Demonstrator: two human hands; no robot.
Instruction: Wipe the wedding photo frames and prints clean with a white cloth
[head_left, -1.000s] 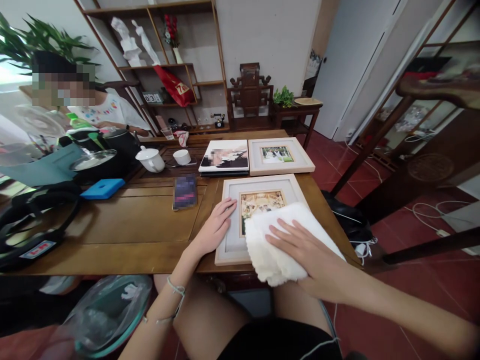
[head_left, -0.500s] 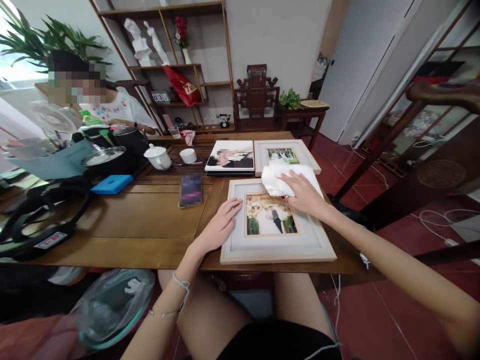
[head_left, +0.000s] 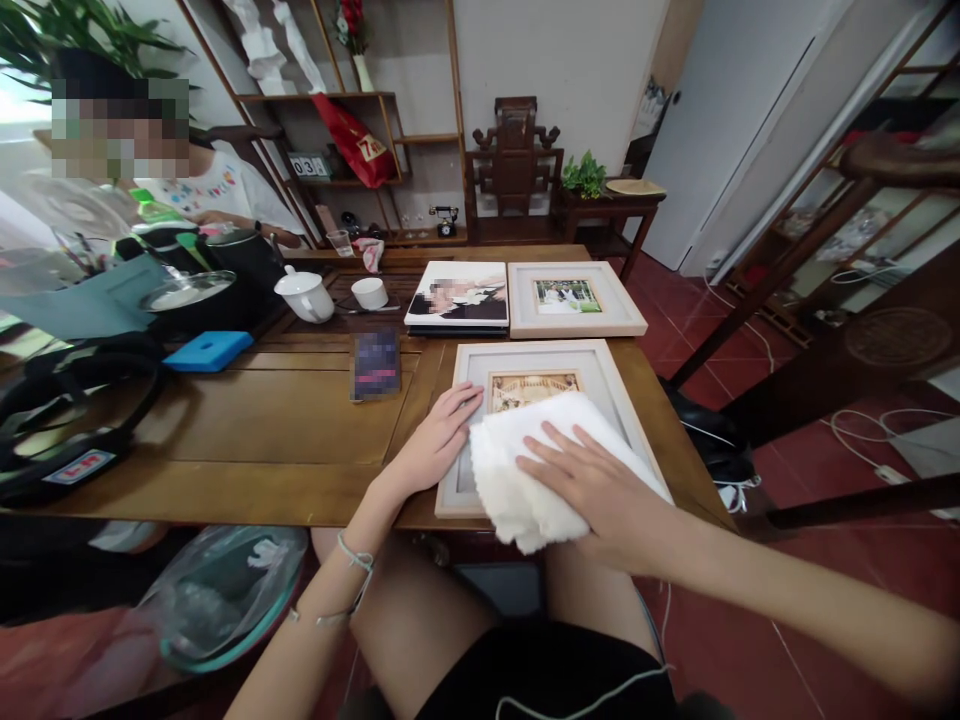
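A light wooden picture frame (head_left: 619, 378) with a wide pale mount lies flat at the table's front edge. My right hand (head_left: 574, 475) holds a folded white cloth (head_left: 504, 475) down on it, fingers spread over the top and thumb hidden. The cloth covers most of the photo (head_left: 525, 388) and hangs a little past the frame's front edge. On the frame's left side rests my left hand (head_left: 442, 430), open, its fingers stretched over the border.
Behind lie a second framed photo (head_left: 622, 300) and a photo-covered album (head_left: 456, 298). Leftward are a phone (head_left: 376, 365), a white cup (head_left: 370, 293), a lidded white teapot (head_left: 306, 297), a blue box (head_left: 210, 351) and black headphones (head_left: 82, 420). Another person (head_left: 232, 190) sits at the far left.
My right hand has brought the white cloth from the frame's far right corner toward me, across the photo to the front edge. The left hand stays on the frame's left side.
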